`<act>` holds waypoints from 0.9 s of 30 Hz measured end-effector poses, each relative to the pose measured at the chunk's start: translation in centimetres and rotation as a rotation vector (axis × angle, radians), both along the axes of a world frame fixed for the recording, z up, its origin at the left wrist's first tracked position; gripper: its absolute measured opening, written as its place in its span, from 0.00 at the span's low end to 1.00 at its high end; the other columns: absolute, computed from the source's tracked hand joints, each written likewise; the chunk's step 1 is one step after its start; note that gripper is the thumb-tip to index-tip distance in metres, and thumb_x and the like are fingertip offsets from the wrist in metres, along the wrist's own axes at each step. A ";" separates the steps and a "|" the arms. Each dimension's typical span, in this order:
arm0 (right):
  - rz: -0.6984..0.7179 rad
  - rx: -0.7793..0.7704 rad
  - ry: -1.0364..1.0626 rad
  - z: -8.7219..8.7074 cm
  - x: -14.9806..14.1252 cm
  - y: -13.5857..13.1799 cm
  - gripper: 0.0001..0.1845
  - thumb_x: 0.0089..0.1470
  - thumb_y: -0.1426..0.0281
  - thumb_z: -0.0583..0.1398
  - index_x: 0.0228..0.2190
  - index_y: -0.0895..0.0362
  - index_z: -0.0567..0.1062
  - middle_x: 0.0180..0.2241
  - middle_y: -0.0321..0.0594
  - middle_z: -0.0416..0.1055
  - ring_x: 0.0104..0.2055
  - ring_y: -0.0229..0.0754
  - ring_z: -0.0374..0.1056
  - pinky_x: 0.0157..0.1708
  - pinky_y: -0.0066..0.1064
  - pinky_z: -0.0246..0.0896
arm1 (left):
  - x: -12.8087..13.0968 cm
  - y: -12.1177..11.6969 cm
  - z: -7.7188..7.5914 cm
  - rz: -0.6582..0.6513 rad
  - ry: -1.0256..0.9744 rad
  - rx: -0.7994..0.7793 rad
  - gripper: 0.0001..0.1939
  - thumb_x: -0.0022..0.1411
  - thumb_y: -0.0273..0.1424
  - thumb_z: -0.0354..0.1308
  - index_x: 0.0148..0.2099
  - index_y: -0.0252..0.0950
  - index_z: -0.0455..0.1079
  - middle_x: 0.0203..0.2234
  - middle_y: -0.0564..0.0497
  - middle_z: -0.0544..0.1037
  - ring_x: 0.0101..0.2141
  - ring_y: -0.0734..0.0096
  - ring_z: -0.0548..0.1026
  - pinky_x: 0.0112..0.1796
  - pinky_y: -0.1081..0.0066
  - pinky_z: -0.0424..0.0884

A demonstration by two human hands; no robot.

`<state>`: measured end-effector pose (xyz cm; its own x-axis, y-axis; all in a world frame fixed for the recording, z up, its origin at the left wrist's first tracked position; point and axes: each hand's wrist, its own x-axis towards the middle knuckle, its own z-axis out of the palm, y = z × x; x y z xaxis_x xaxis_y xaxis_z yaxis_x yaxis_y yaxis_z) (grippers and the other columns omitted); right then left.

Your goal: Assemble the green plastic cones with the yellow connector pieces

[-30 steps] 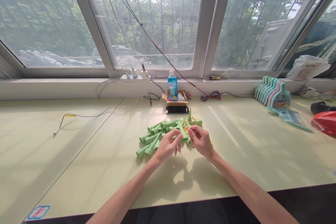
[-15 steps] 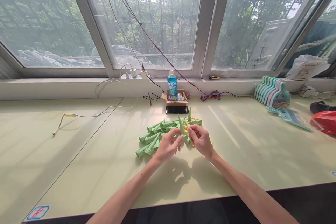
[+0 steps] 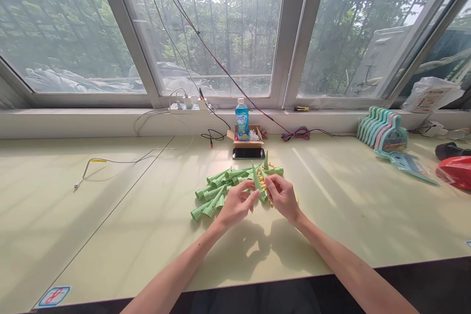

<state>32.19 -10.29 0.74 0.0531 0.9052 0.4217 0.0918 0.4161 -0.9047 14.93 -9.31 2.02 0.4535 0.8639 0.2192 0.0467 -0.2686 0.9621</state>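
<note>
A pile of green tapered plastic tubes point(image 3: 221, 184) lies on the pale green table point(image 3: 147, 225), with small yellow pieces point(image 3: 262, 176) mixed in at its right end. My left hand point(image 3: 237, 204) pinches one green tube point(image 3: 256, 181), which points up and away. My right hand point(image 3: 281, 196) meets it from the right, fingers closed on the same tube's lower end; whether a yellow piece is between them is hidden.
Behind the pile lie a black phone point(image 3: 248, 153), a small cardboard box point(image 3: 247, 141) and a blue drink bottle point(image 3: 242, 119). Cables point(image 3: 121, 159) trail over the left of the table. Stacked pastel plastic parts point(image 3: 382, 130) and a red object point(image 3: 456, 170) sit at the right.
The held green tube has tipped slightly more upright and both hands have crept a little away from me; otherwise the scene is the same.
</note>
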 end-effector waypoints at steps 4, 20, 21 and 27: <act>0.011 0.008 -0.007 -0.1 0.0 0.0 0.18 0.64 0.56 0.56 0.28 0.56 0.68 0.17 0.28 0.57 0.17 0.32 0.53 0.16 0.25 0.50 | 0.0 -0.1 0.2 0.010 0.043 0.061 0.16 0.67 0.42 0.56 0.48 0.35 0.68 0.35 0.49 0.74 0.20 0.79 0.71 0.19 0.77 0.68; -0.023 0.006 -0.013 -0.1 0.0 0.0 0.18 0.64 0.57 0.57 0.27 0.56 0.68 0.18 0.29 0.58 0.18 0.32 0.54 0.17 0.25 0.51 | 0.0 0.6 -1.2 0.120 0.201 0.497 0.13 0.69 0.31 0.53 0.54 0.41 0.69 0.48 0.46 0.71 0.25 0.80 0.70 0.24 0.77 0.71; -0.035 0.014 -0.009 -0.1 0.0 0.0 0.18 0.64 0.57 0.57 0.28 0.56 0.69 0.18 0.29 0.58 0.17 0.32 0.54 0.17 0.25 0.51 | 0.0 0.5 -1.1 0.137 0.193 0.473 0.13 0.69 0.32 0.53 0.54 0.41 0.68 0.49 0.45 0.71 0.25 0.80 0.70 0.23 0.77 0.71; -0.099 0.049 0.048 -0.3 0.0 0.0 0.16 0.65 0.59 0.56 0.29 0.55 0.68 0.17 0.29 0.58 0.17 0.33 0.54 0.16 0.26 0.50 | 0.2 0.2 -0.4 0.210 0.078 0.232 0.16 0.69 0.42 0.53 0.39 0.33 0.67 0.30 0.50 0.75 0.19 0.80 0.69 0.18 0.79 0.65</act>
<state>32.21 -10.28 0.45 0.1628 0.8727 0.4604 0.0917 0.4512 -0.8877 15.15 -9.07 1.63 0.2938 0.8715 0.3928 0.1951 -0.4569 0.8679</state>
